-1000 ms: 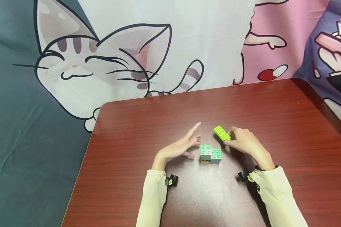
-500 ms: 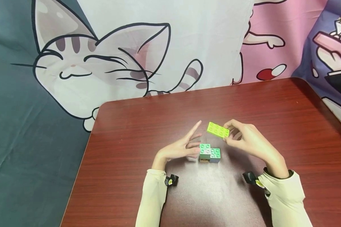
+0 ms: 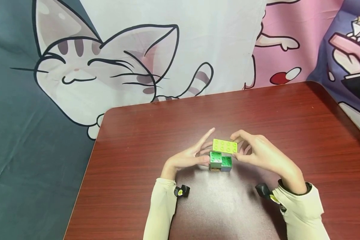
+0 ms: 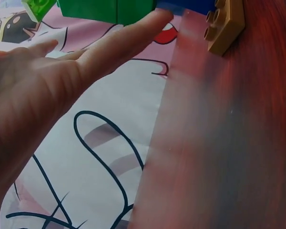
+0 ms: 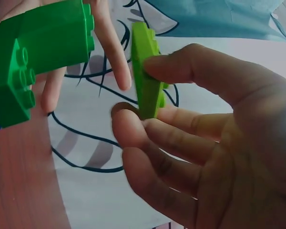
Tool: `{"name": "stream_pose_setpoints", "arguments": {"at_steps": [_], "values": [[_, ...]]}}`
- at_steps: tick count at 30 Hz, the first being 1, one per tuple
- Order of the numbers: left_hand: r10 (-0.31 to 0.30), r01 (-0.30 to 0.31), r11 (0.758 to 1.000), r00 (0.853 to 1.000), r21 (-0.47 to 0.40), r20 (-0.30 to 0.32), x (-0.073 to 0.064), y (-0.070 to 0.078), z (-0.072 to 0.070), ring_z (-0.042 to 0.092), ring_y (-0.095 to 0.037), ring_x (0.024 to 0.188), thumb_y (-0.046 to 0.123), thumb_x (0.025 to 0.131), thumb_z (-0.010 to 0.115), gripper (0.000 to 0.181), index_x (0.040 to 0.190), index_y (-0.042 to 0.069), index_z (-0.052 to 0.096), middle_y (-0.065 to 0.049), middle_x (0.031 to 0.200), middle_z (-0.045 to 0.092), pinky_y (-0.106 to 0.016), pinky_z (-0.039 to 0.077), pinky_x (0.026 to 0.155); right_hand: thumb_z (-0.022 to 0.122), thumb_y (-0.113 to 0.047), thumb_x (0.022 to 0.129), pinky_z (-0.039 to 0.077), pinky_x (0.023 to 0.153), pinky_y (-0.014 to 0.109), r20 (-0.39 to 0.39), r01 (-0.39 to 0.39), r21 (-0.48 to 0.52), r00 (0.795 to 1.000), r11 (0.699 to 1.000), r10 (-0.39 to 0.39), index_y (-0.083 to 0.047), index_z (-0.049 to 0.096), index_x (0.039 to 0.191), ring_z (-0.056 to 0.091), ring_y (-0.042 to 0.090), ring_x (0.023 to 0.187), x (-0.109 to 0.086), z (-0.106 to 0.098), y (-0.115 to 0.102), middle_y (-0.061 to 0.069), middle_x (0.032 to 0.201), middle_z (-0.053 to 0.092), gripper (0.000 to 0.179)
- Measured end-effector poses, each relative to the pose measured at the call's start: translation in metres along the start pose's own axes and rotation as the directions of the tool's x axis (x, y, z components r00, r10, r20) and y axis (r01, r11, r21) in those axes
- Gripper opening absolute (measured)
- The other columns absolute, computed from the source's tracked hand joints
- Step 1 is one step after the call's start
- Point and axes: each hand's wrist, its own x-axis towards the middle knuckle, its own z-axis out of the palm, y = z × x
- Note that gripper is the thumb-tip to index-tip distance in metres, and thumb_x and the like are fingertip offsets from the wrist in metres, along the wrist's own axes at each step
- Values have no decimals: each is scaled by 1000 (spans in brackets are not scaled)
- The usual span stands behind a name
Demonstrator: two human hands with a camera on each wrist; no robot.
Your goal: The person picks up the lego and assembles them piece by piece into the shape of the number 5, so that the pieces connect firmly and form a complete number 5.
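Observation:
My right hand (image 3: 259, 148) pinches one end of a flat lime-green toy building brick (image 3: 224, 146), studs up, close behind and above a small stack. In the right wrist view the thumb and fingertips grip this lime brick (image 5: 145, 76) edge-on. Two green bricks (image 3: 216, 160) at different heights top the stack. The left wrist view shows a blue brick (image 4: 195, 5) and a tan studded brick (image 4: 229, 26) lower down. At the stack's left side is my left hand (image 3: 187, 158), its straight thumb touching a green brick and its other fingers extended behind.
The stack stands on a dark red wooden table (image 3: 138, 140). Behind it hangs a cloth printed with a cartoon cat (image 3: 108, 66). A small black wrist camera (image 3: 184, 190) sits at the left cuff, another camera (image 3: 262, 190) at the right.
My right hand has lifted the lime brick off the table, turned it and carried it left to the stack. The left thumb has moved in against the green brick.

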Motion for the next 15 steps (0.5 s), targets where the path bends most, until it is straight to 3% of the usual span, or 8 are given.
{"name": "stream_pose_setpoints", "arguments": {"at_steps": [6,12,15], "values": [[55,-56,998,998,25,19,4,-11,-3,25,-26,135,49,88,57,86,147,40,-5,-14,153,8,-40,38,98,73,-3,71,49,57,26,44,56,-20,998,998,-55,-15,59,101,55,1,65,0,3,-3,-12,78,60,35],[19,-19,1000,1000,-11,18,4,-13,-3,41,-24,126,50,88,55,75,147,41,9,-6,153,11,-45,43,91,73,-5,72,48,58,26,78,67,-34,995,997,-64,-15,62,100,56,1,66,1,4,-3,-11,83,62,33],[1,-1,1000,1000,9,16,4,-13,-2,44,-21,123,51,89,52,70,147,38,15,-9,152,14,-48,44,89,74,-5,72,48,58,26,90,60,-33,994,998,-57,-14,62,101,56,2,66,1,4,-4,-10,85,63,32]]}}
